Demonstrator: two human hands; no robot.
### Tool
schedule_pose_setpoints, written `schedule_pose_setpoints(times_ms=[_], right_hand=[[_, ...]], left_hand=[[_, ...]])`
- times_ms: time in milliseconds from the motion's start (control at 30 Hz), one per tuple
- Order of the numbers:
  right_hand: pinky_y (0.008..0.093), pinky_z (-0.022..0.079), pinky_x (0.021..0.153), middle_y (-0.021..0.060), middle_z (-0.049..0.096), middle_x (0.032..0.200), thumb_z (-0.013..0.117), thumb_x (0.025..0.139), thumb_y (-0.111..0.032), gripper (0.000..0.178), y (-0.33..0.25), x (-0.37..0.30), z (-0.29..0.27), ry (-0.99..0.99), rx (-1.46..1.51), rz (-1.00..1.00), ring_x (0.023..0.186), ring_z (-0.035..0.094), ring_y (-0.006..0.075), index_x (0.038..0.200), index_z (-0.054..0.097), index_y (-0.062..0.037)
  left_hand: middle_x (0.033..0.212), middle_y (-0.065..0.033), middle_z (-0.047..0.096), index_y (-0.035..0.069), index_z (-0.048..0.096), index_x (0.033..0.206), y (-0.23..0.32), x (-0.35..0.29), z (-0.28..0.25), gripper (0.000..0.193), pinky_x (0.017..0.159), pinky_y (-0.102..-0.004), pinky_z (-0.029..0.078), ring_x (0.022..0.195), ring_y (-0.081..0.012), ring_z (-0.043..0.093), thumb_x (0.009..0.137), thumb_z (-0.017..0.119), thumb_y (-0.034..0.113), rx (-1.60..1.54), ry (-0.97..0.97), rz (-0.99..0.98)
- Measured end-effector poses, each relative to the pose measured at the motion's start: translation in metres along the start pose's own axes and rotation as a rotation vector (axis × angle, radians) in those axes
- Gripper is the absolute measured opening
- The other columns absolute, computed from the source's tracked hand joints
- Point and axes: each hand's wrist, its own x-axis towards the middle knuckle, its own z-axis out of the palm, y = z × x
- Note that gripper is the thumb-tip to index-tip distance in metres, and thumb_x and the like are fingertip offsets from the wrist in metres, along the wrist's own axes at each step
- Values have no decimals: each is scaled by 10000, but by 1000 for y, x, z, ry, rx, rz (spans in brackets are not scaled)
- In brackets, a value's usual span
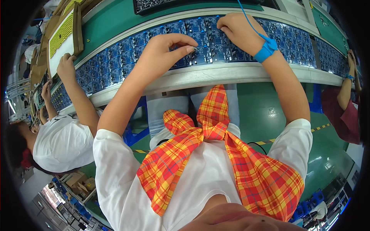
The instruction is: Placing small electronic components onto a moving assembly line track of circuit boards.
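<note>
A long row of blue circuit boards (216,54) lies on a pale conveyor rail across the top. My left hand (163,54) hovers over the boards, thumb and forefinger pinched on a small metallic part (195,48) just above one of them. My right hand (237,29) rests further back on the same row. Its fingers are curled down onto a board, and what lies under them is hidden. A blue wrist strap (266,49) with a thin blue cord circles my right wrist. A red and yellow checked scarf (216,127) hangs from my neck over a white shirt.
A person in white at the left has a hand (66,66) on the boards. Another person's arm (347,82) in a dark red sleeve reaches in at the right. A cardboard box with a yellow-green parts tray (61,30) stands at the far left. A black tray (173,4) lies beyond the line. The green floor (269,111) shows below.
</note>
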Motion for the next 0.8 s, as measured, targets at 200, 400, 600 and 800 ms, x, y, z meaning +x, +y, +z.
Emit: schedule_pose_setpoints(times_ms=[200, 400, 600, 800], right_hand=[[420, 577, 811, 164, 731, 998, 653, 918, -94, 137, -10, -3, 2, -28, -141, 20, 897, 698, 364, 1016, 731, -39], [413, 567, 798, 192, 722, 985, 652, 912, -136, 169, -18, 8, -27, -137, -163, -76, 900, 704, 361, 1019, 731, -30], [447, 563, 763, 216, 728, 874, 695, 848, -209, 205, 42, 77, -53, 240, 179, 86, 855, 720, 366, 933, 755, -33], [427, 565, 736, 171, 745, 849, 727, 841, -244, 209, 85, 109, 10, 389, 196, 156, 785, 717, 334, 879, 756, -41]], left_hand=[[1009, -76, 765, 56, 767, 1112, -10, 11, 7, 210, 826, -313, 525, 879, -169, 673, 941, 708, 162, -3, 1, 59], [1009, -80, 758, 75, 771, 1096, -7, 16, 11, 195, 832, -329, 521, 893, -205, 674, 934, 715, 168, 32, 30, 53], [982, -75, 716, 113, 780, 1039, -4, 42, 30, 155, 883, -411, 488, 986, -291, 629, 908, 716, 166, 363, 102, 389], [982, -39, 686, 146, 783, 991, -7, 52, 40, 121, 953, -441, 432, 1044, -282, 596, 914, 692, 165, 592, 95, 482]])
